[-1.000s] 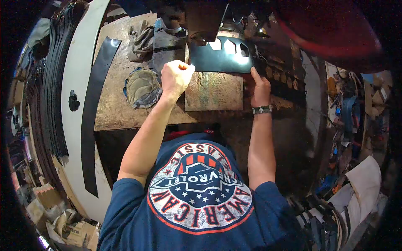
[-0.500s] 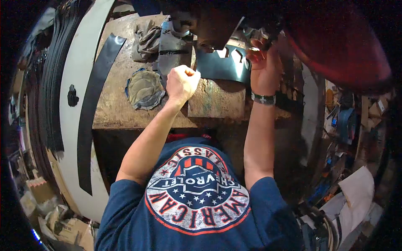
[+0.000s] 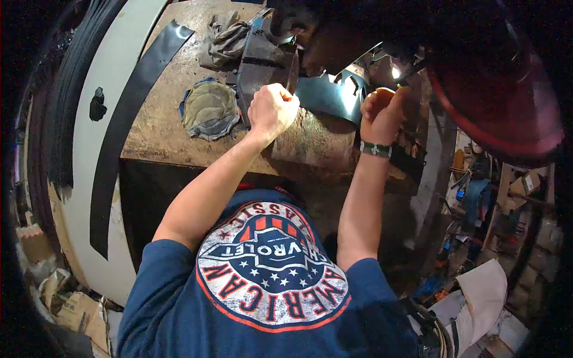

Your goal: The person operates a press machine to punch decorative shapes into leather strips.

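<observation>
At the far left a single long black metal strip (image 3: 122,128) lies lengthwise along a white curved panel (image 3: 83,155), and its lower end points towards the person. To the right, on the rusty brown tabletop (image 3: 167,119), there are two cloths: a flat grey-green cloth pad with a blue edge (image 3: 209,110) and, beyond it, a crumpled grey rag (image 3: 224,36). Next to them stands one dark steel machine block (image 3: 262,59), whose top is cut off by the frame. The left hand (image 3: 273,110) is closed into a tight fist just in front of this block, and anything inside the fist is hidden. Further right lies the one dark blue-black sheet-metal plate with cut-out openings (image 3: 328,95). Its long axis runs left to right across the tabletop. Its far edge is lost in the shadow under the machine, so the openings cannot be counted. At the plate's right end is the right hand (image 3: 382,113), with a banded wristwatch (image 3: 376,149) on its wrist. Its fingers are curled inward, and I cannot tell whether they grip the plate. A large red rounded shape (image 3: 507,89) fills the upper right, dim and blurred.
</observation>
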Available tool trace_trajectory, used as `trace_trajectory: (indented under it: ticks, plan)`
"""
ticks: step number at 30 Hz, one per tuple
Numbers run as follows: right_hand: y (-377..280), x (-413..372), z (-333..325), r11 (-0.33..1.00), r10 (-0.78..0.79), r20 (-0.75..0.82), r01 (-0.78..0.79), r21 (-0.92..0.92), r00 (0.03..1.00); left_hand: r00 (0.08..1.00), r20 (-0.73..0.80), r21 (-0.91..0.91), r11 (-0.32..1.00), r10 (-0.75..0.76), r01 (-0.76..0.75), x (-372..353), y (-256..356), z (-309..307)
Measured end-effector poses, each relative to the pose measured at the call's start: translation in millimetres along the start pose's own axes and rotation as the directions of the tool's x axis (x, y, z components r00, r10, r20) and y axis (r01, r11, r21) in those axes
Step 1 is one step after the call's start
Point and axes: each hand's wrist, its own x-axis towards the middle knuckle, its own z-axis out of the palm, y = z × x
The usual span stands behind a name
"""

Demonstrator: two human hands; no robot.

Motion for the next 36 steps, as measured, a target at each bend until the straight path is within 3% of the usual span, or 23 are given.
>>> trace_trajectory:
  ticks: [5, 7, 10, 12, 13, 14, 15, 16, 17, 19, 21, 23, 25, 26, 29, 30, 32, 33, 34, 35, 36]
  plan:
    - [-10.3, -73.1, -3.0, 0.91, 0.216, -0.025, -0.21, -0.357, 0.976, 1.0, 0.004, 0.047, 0.999, -0.002, 0.002, 2.5, 1.3, -2.9]
    - [-8.0, -108.4, -2.0, 0.83, 0.472, 0.029, -0.433, -0.351, 0.881, 0.997, 0.055, -0.077, 0.996, 0.053, -0.049, -5.3, -7.9, -4.4]
    - [5.0, -139.4, -16.2, 0.695, 0.684, 0.064, -0.623, -0.359, 0.727, 0.925, 0.375, -0.32, 0.929, -0.058, 0.188, -39.5, 8.3, -35.9]
    - [9.7, -153.1, -12.2, 0.786, 0.609, 0.057, -0.593, -0.174, 0.791, 0.8, 0.583, -0.356, 0.841, -0.141, 0.407, -65.6, 21.9, -55.9]
    - [10.1, -155.5, -9.3, 0.825, 0.564, 0.05, -0.56, -0.081, 0.824, 0.847, 0.532, -0.362, 0.9, -0.017, 0.245, -78.2, 16.8, -54.6]
    - [11.0, -153.5, -13.3, 0.826, 0.561, 0.032, -0.561, 0.049, 0.827, 0.782, 0.623, -0.361, 0.899, 0.035, 0.247, -87.4, 14.0, -57.9]
    - [12.6, -154.8, -14.9, 0.86, 0.509, -0.024, -0.508, 0.043, 0.86, 0.704, 0.706, -0.358, 0.899, 0.084, 0.252, -92.6, 10.5, -61.7]
    - [14.5, -156.8, -15.5, 0.891, 0.454, -0.079, -0.453, 0.033, 0.887, 0.637, 0.749, -0.331, 0.935, 0.18, 0.125, -90.2, 12.5, -67.7]
    - [15.0, -158.7, -17.2, 0.918, 0.396, -0.135, -0.397, 0.018, 0.908, 0.491, 0.845, -0.211, 0.976, 0.212, -0.057, -75.8, 14.6, -78.1]
    - [12.8, -163.1, -25.0, 0.93, 0.365, -0.133, -0.366, 0.024, 0.921, 0.742, 0.597, -0.183, 0.952, 0.305, -0.244, -39.4, 1.9, -75.5]
    - [9.8, -173.0, -35.2, 0.934, 0.357, -0.147, -0.357, 0.026, 0.922, 0.936, 0.221, -0.084, 0.962, 0.273, -0.26, 0.0, 7.3, -65.0]
    - [7.8, -173.3, -40.3, 0.933, 0.359, -0.145, -0.36, 0.024, 0.922, 0.822, 0.043, 0.078, 0.818, 0.568, -0.569, 39.9, -9.2, -36.0]
    - [6.7, -178.2, -46.2, 0.932, 0.363, -0.148, -0.36, 0.049, 0.92, 0.739, 0.057, 0.132, 0.728, 0.672, -0.673, 59.1, -16.6, -7.6]
    - [5.0, -181.8, -48.8, 0.93, 0.367, -0.147, -0.361, 0.061, 0.919, 0.686, 0.032, 0.244, 0.66, 0.727, -0.71, 68.6, -20.8, 4.6]
    - [-6.5, -188.8, -52.2, 0.93, 0.368, -0.151, -0.364, 0.055, 0.917, 0.819, 0.057, 0.462, 0.713, 0.57, -0.528, 69.8, 0.6, 24.0]
    - [-11.3, -188.7, -51.1, 0.937, 0.35, -0.161, -0.344, 0.066, 0.923, 0.79, -0.014, 0.473, 0.701, 0.612, -0.534, 73.7, 1.0, 28.2]
    - [-17.7, -187.4, -46.3, 0.945, 0.325, -0.166, -0.315, 0.085, 0.931, 0.782, -0.036, 0.265, 0.761, 0.622, -0.593, 87.0, -3.5, 33.1]
    - [-17.1, -190.1, -62.2, 0.893, 0.134, -0.149, -0.184, -0.41, 0.98, 0.779, -0.053, 0.174, 0.774, 0.625, -0.609, 95.1, -12.5, 28.9]
    - [-13.8, -190.1, -92.3, 0.617, -0.032, -0.013, 0.009, -0.787, 0.999, 0.878, -0.034, -0.268, 0.842, 0.478, -0.469, 98.7, -22.5, 40.0]
    - [-13.7, -186.4, -79.8, 0.888, 0.13, -0.08, -0.152, -0.434, 0.988, 0.833, -0.107, -0.261, 0.794, 0.542, -0.55, 97.9, -19.9, 33.2]
    - [-14.1, -183.0, -67.9, 0.957, 0.287, -0.145, -0.288, 0.014, 0.947, 0.779, -0.178, -0.241, 0.741, 0.601, -0.626, 96.3, -16.7, 26.4]
